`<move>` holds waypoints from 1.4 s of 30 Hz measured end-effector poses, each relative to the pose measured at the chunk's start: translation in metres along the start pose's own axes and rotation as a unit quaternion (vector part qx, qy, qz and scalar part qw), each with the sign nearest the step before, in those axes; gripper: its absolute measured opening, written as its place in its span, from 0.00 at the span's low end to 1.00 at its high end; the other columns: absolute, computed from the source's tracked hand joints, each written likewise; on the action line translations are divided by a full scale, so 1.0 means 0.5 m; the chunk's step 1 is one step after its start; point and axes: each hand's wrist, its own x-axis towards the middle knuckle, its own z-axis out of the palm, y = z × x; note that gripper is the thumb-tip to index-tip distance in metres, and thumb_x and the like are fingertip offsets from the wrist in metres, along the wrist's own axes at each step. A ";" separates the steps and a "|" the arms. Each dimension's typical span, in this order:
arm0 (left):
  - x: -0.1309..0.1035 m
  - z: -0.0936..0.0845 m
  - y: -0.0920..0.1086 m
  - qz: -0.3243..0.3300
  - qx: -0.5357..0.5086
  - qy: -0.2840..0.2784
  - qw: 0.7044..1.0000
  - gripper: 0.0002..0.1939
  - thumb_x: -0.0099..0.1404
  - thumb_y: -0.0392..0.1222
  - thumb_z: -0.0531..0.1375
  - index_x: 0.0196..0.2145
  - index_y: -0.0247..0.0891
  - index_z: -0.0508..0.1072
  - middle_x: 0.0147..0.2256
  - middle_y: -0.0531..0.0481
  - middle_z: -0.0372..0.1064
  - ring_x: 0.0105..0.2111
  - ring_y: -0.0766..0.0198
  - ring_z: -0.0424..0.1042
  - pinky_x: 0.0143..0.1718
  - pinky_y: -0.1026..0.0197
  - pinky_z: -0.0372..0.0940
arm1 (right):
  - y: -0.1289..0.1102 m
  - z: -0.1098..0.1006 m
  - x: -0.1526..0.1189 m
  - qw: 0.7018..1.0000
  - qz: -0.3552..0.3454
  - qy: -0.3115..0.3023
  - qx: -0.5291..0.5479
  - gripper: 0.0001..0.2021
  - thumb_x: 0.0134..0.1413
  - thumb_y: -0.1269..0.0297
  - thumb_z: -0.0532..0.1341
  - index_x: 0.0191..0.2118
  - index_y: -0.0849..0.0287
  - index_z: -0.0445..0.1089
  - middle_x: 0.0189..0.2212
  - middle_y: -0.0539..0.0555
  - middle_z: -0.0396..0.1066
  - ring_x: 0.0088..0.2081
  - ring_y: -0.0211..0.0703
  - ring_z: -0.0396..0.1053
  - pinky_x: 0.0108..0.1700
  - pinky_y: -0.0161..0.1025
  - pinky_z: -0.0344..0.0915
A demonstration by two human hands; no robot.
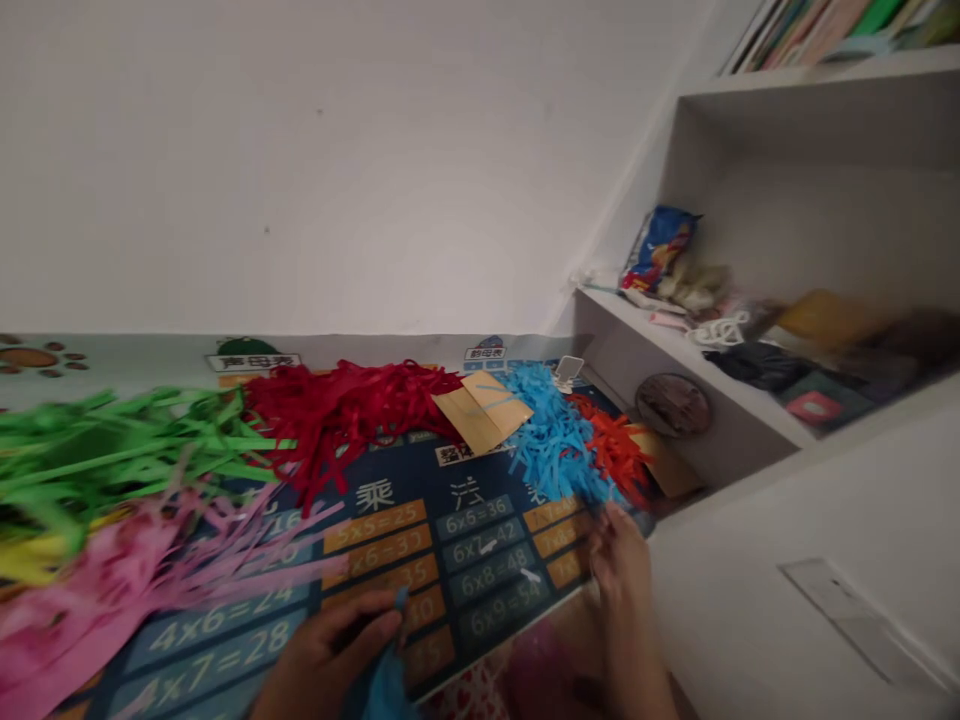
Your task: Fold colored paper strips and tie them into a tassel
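Note:
My left hand [337, 640] is low in the head view, thumb and fingers pinched on a blue strip [400, 600]. More blue material [382, 685] hangs just below the pinch. Farther right, my right hand [619, 550] reaches to the near edge of a pile of blue strips [551, 430]. Its fingers are drawn together and slightly blurred; what lies between them is hidden. Orange-red strips [615, 450] lie against the blue pile's right side. On its left rests a folded tan piece of card or paper [484, 410] with a thin blue strip across it.
Red strips [352, 400], green strips [112, 440], yellow strips [34, 550] and pink strips [150, 580] spread leftward over the printed multiplication-table mat [405, 480]. A white wall [337, 170] closes the back. White shelves [705, 360] with assorted items stand at the right.

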 end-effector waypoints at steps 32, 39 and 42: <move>-0.043 -0.003 0.002 0.066 -0.021 0.052 0.996 0.06 0.51 0.41 0.65 0.29 0.37 0.77 0.31 0.48 0.76 0.33 0.59 0.73 0.36 0.61 0.65 | -0.082 0.205 -0.339 0.872 -0.088 -0.475 -0.078 0.09 0.54 0.62 0.59 0.39 0.57 0.71 0.34 0.53 0.74 0.35 0.43 0.71 0.37 0.35 0.67; -0.068 0.018 0.009 0.115 0.180 0.113 0.970 0.03 0.54 0.37 0.64 0.27 0.40 0.72 0.27 0.50 0.73 0.28 0.60 0.72 0.32 0.62 0.63 | -0.077 0.207 -0.329 0.877 -0.071 -0.471 -0.061 0.11 0.56 0.56 0.60 0.29 0.57 0.72 0.31 0.52 0.72 0.34 0.44 0.70 0.37 0.37 0.66; -0.076 0.017 -0.017 0.124 0.296 0.020 0.947 0.03 0.56 0.36 0.61 0.30 0.41 0.74 0.29 0.49 0.75 0.29 0.58 0.72 0.32 0.63 0.62 | -0.084 0.166 -0.268 0.935 -0.020 -0.353 0.002 0.11 0.53 0.54 0.64 0.28 0.55 0.73 0.34 0.54 0.73 0.37 0.49 0.71 0.37 0.41 0.69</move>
